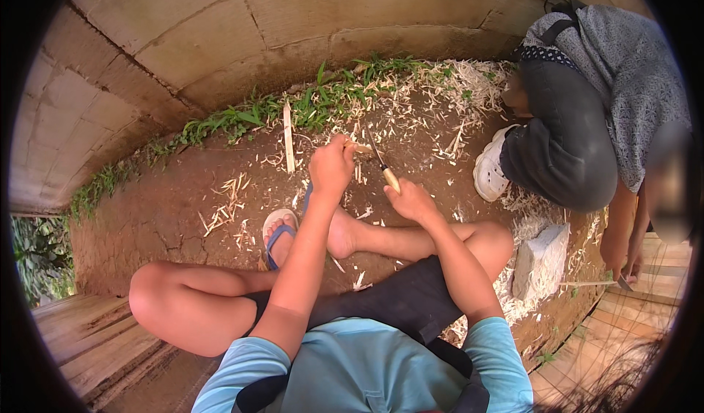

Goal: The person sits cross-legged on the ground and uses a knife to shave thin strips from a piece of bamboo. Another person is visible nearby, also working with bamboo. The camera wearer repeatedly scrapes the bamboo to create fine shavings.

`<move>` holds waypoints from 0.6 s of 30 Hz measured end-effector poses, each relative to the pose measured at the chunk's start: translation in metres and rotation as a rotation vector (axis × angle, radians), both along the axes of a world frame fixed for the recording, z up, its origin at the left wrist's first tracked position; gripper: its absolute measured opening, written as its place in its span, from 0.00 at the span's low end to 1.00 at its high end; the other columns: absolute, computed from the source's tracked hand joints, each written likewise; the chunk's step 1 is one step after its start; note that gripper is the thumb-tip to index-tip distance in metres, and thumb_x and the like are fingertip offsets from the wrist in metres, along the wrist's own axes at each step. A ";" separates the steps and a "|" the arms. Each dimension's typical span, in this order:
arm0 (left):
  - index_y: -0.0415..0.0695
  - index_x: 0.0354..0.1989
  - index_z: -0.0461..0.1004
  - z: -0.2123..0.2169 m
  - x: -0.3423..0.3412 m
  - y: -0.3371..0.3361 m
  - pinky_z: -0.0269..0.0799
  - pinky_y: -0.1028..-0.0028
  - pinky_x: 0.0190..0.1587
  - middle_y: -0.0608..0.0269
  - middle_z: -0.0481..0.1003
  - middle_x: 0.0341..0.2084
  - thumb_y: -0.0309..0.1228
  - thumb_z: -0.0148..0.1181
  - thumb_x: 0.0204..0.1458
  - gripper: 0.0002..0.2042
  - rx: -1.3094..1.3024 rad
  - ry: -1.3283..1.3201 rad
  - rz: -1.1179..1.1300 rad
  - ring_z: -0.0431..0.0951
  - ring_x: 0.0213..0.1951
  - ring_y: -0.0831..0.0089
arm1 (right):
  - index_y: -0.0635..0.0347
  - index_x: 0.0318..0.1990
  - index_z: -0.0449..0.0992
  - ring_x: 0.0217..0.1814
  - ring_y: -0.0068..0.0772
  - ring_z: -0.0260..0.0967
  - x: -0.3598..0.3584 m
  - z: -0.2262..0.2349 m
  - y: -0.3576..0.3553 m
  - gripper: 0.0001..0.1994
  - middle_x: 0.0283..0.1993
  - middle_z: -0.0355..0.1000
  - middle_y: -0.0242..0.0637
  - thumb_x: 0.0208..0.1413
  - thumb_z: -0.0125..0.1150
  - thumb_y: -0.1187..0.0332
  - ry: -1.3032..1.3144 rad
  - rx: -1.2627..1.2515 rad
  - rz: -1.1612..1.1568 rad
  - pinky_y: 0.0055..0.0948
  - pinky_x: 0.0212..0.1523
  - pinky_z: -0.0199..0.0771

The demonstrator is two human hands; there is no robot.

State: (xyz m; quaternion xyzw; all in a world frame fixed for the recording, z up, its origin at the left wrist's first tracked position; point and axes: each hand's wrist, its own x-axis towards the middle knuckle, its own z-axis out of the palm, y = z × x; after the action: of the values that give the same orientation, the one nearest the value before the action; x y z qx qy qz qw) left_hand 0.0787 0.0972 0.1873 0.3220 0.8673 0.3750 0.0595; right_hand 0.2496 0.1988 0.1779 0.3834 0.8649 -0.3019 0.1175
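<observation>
My left hand [332, 165] is closed around a short pale piece of wood [362, 148], which sticks out to the right of my fingers. In my right hand [415, 202] is a knife, its light wooden handle [391, 179] gripped in my fist. The knife's dark thin blade [375, 146] points up and away, crossing the wood near its right end. Both hands are held out in front of me, above the ground and past my crossed legs. Whether the blade's edge bites into the wood is too small to tell.
Wood shavings [229, 202] litter the brown dirt. A flat pale wood strip [288, 138] lies by the grass [253, 116] along the block wall [279, 17]. At right another person [572, 120] crouches, holding a thin stick, beside a whitish block [540, 261].
</observation>
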 end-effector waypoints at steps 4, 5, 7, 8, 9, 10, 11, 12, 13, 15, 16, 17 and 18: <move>0.44 0.32 0.73 0.006 0.001 0.000 0.72 0.52 0.31 0.48 0.76 0.20 0.35 0.60 0.53 0.07 0.015 -0.006 -0.014 0.78 0.28 0.46 | 0.64 0.43 0.72 0.33 0.56 0.74 0.000 0.052 0.007 0.21 0.30 0.75 0.52 0.61 0.51 0.51 0.135 0.009 -0.039 0.48 0.36 0.72; 0.44 0.32 0.73 0.005 0.004 0.000 0.72 0.52 0.31 0.48 0.76 0.20 0.35 0.60 0.53 0.08 0.020 -0.008 -0.018 0.78 0.28 0.46 | 0.64 0.43 0.72 0.30 0.53 0.74 0.005 0.073 0.003 0.20 0.28 0.75 0.49 0.62 0.51 0.52 0.282 -0.007 -0.099 0.45 0.33 0.71; 0.44 0.32 0.73 0.007 0.004 -0.003 0.72 0.52 0.31 0.48 0.76 0.20 0.34 0.60 0.53 0.07 -0.008 0.022 -0.013 0.78 0.28 0.45 | 0.64 0.41 0.70 0.21 0.39 0.71 0.006 0.098 -0.010 0.17 0.21 0.71 0.40 0.63 0.54 0.56 0.698 -0.032 -0.188 0.35 0.24 0.67; 0.43 0.31 0.73 0.008 0.005 -0.001 0.72 0.52 0.31 0.48 0.76 0.20 0.34 0.60 0.53 0.07 -0.017 0.036 -0.023 0.78 0.28 0.45 | 0.64 0.42 0.68 0.21 0.34 0.70 0.006 0.109 -0.016 0.16 0.21 0.70 0.40 0.63 0.53 0.57 0.908 -0.058 -0.190 0.32 0.23 0.66; 0.43 0.31 0.72 0.011 0.008 0.003 0.72 0.52 0.32 0.48 0.76 0.21 0.34 0.61 0.52 0.08 0.003 0.032 -0.036 0.78 0.29 0.45 | 0.64 0.42 0.67 0.23 0.34 0.71 0.010 0.090 -0.016 0.15 0.23 0.70 0.41 0.63 0.53 0.58 1.105 -0.121 -0.235 0.32 0.24 0.66; 0.44 0.32 0.73 0.012 0.011 0.005 0.72 0.52 0.32 0.47 0.76 0.20 0.34 0.60 0.52 0.07 -0.005 0.020 -0.047 0.78 0.29 0.46 | 0.63 0.43 0.67 0.25 0.35 0.71 0.015 0.059 -0.013 0.15 0.24 0.70 0.43 0.63 0.53 0.59 1.303 -0.184 -0.276 0.31 0.26 0.67; 0.45 0.33 0.74 0.010 0.010 0.004 0.72 0.53 0.32 0.47 0.76 0.20 0.35 0.60 0.53 0.07 -0.013 0.013 -0.043 0.78 0.29 0.46 | 0.64 0.44 0.67 0.29 0.39 0.73 0.016 0.041 -0.015 0.16 0.27 0.72 0.47 0.63 0.52 0.58 0.997 -0.087 -0.250 0.34 0.30 0.70; 0.45 0.34 0.76 0.010 0.009 0.004 0.71 0.53 0.32 0.47 0.75 0.20 0.35 0.60 0.53 0.07 -0.016 0.005 -0.037 0.78 0.29 0.46 | 0.64 0.46 0.66 0.34 0.43 0.75 0.019 0.026 -0.013 0.17 0.31 0.74 0.51 0.63 0.51 0.57 0.690 0.013 -0.221 0.37 0.35 0.73; 0.45 0.34 0.76 0.012 0.011 0.005 0.72 0.53 0.33 0.47 0.76 0.20 0.35 0.60 0.53 0.07 -0.032 -0.023 -0.043 0.78 0.30 0.46 | 0.64 0.46 0.67 0.38 0.46 0.75 0.026 0.010 -0.007 0.18 0.33 0.74 0.53 0.63 0.50 0.56 0.391 0.037 -0.132 0.40 0.38 0.73; 0.46 0.35 0.76 0.014 0.013 0.004 0.72 0.53 0.33 0.47 0.76 0.21 0.35 0.60 0.53 0.07 -0.030 -0.030 -0.035 0.78 0.30 0.47 | 0.65 0.47 0.68 0.44 0.53 0.75 0.031 -0.009 -0.001 0.20 0.38 0.75 0.57 0.62 0.49 0.54 -0.206 0.068 0.039 0.47 0.45 0.72; 0.46 0.35 0.76 0.014 0.012 0.002 0.72 0.53 0.33 0.48 0.76 0.22 0.35 0.60 0.53 0.07 -0.035 -0.032 -0.027 0.78 0.30 0.47 | 0.65 0.47 0.69 0.45 0.57 0.73 0.031 -0.010 0.004 0.22 0.40 0.74 0.58 0.61 0.48 0.52 -0.186 0.052 0.022 0.49 0.47 0.71; 0.45 0.31 0.75 0.013 0.010 -0.001 0.73 0.52 0.32 0.47 0.76 0.21 0.35 0.60 0.53 0.07 -0.003 -0.004 -0.019 0.78 0.28 0.46 | 0.65 0.47 0.70 0.46 0.60 0.72 0.030 -0.004 0.005 0.23 0.42 0.74 0.60 0.60 0.48 0.50 -0.169 0.030 0.011 0.51 0.49 0.69; 0.45 0.31 0.75 0.012 0.008 -0.001 0.73 0.52 0.32 0.47 0.76 0.21 0.35 0.60 0.53 0.07 0.012 -0.009 -0.016 0.78 0.28 0.46 | 0.65 0.47 0.71 0.47 0.64 0.71 0.029 0.001 0.006 0.25 0.44 0.74 0.61 0.59 0.48 0.48 -0.154 0.008 -0.002 0.53 0.51 0.67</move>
State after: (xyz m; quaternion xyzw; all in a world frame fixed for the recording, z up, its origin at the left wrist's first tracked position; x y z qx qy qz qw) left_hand 0.0863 0.0959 0.1993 0.3278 0.8621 0.3811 0.0646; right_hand 0.2784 0.2044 0.1786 0.4068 0.8542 -0.2682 0.1816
